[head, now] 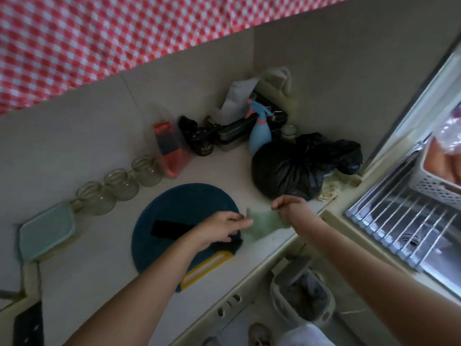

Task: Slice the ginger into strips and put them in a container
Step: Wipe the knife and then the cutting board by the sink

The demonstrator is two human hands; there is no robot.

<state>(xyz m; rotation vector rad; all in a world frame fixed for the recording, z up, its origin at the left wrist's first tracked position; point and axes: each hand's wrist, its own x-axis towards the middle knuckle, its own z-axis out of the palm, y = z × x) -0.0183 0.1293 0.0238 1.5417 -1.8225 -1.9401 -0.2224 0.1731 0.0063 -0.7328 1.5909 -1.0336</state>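
A left hand (224, 228) and a right hand (289, 206) each pinch a thin translucent green plastic bag (264, 227) at 3 o'clock of the round blue cutting board (179, 208), probably to open it. The ginger, perhaps inside, is lost to blur. At the board's 9 o'clock, a pale-green lidded rectangular container (47, 231) sits closed, contents unseen.

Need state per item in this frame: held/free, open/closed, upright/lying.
left-hand grip: pinches green bag edge
right-hand grip: grips green bag's other side
green bag: held up between both, blurred
cutting board: flat on counter
knife: lying flat on cutting board, unheld
glass jars: upright, lidless
teal container: lid on
fridge: open
black bag: tied shut
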